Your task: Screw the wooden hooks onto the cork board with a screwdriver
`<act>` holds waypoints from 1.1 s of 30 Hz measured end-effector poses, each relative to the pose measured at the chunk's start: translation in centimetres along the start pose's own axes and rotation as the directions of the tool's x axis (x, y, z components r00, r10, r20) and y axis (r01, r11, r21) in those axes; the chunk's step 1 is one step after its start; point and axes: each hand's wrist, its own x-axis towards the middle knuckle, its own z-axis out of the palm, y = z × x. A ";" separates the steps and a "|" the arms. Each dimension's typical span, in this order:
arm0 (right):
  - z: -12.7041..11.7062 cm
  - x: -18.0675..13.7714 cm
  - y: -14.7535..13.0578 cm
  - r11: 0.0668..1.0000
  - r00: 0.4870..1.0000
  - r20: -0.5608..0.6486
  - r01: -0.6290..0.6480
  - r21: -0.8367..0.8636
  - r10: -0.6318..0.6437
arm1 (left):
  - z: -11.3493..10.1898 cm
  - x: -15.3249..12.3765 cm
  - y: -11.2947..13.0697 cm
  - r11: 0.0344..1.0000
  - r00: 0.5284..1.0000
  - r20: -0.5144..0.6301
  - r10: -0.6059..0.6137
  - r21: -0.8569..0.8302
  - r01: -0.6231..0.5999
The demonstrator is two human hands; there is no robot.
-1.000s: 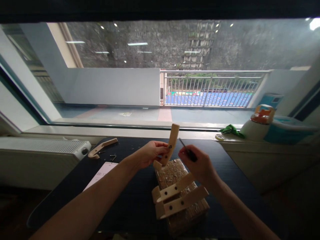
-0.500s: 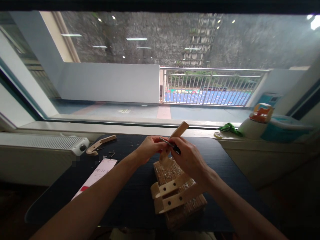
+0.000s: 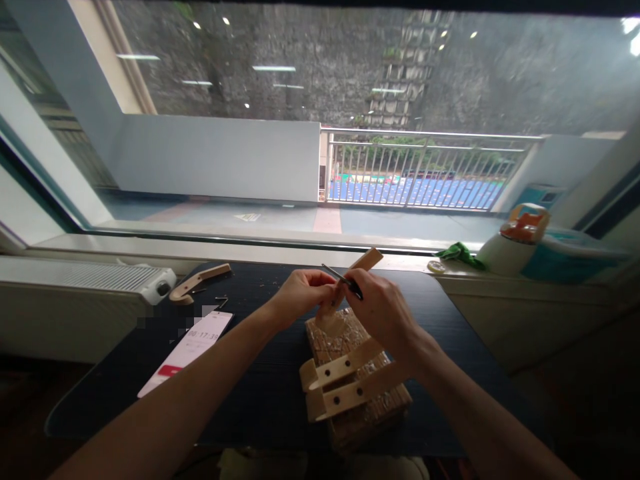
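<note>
My left hand [image 3: 304, 297] is closed at the lower part of a wooden piece [image 3: 367, 259], which leans diagonally between my hands. Its thumb and fingertips are pinched together, and whether a small part is also between them is hidden. My right hand [image 3: 383, 307] grips a small screwdriver [image 3: 334, 272] with a thin metal shaft and black handle, its shaft pointing left past the wood. Below lies a brown block [image 3: 345, 427] wrapped in shiny clear film. Two more hooked wooden pieces [image 3: 370, 393] with dark screws in them rest across it.
Another hooked wooden piece [image 3: 205, 278] lies at the table's far left, near several loose screws [image 3: 221, 302]. A phone [image 3: 193, 350] showing a timer lies left of my forearm. A radiator [image 3: 90, 283] stands left; a green cloth [image 3: 459, 253] and white container [image 3: 507, 250] sit on the sill.
The screwdriver's tip has risen slightly away from my left fingers, and its shaft is steeper. The upright wooden piece has shifted a little right. The view has tilted slightly.
</note>
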 end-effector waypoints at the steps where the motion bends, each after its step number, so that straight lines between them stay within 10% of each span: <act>1: 0.0 0.0 0.1 1.000 0.999 0.032 0.005 -0.031 -0.004 | 0.0 0.0 0.0 1.000 1.000 0.003 -0.011 0.026 0.011; 13: -0.1 1.2 1.2 0.946 0.939 0.318 0.213 -0.243 -0.130 | -1.5 2.1 -2.3 0.961 0.972 0.058 -0.227 0.178 0.214; 18: -2.1 1.3 2.6 0.996 0.982 0.170 0.084 0.018 -0.086 | -2.7 1.5 -2.2 0.899 0.863 0.254 -0.436 0.161 0.407; 21: -1.7 1.1 3.3 0.990 0.958 0.286 -0.015 0.138 -0.026 | -3.0 1.3 -1.7 0.859 0.768 0.384 -0.512 0.200 0.472; 29: -0.3 2.1 4.2 0.983 0.983 0.163 0.113 -0.143 -0.089 | -3.7 2.2 -2.2 0.755 0.659 0.453 -0.601 0.053 0.653; 33: 0.7 2.4 5.1 0.992 0.953 0.297 0.084 -0.093 -0.053 | -4.4 1.9 -2.5 0.738 0.660 0.425 -0.620 0.031 0.674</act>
